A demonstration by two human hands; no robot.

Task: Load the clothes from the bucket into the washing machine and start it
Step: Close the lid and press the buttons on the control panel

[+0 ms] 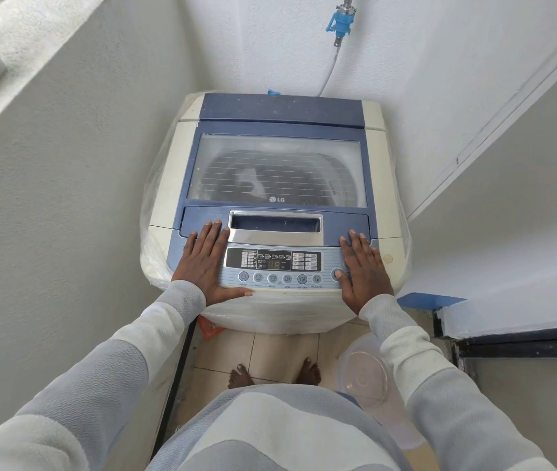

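A blue and cream top-loading washing machine [379, 144] stands in the corner with its glass lid [277, 169] down; the drum and a pale shape show dimly through the glass. My left hand [206, 260] lies flat, fingers straight, on the left end of the control panel [273, 266]. My right hand [363, 266] lies flat on the right end, its thumb on a round button there. A clear plastic bucket [365, 372] sits on the floor at my right and looks empty.
White walls close in on the left, back and right of the machine. A blue tap fitting [340, 22] with a hose hangs on the back wall. A dark door threshold [508, 338] lies at right. An orange packet [210, 329] lies by the machine's left foot. My bare feet are on beige tiles.
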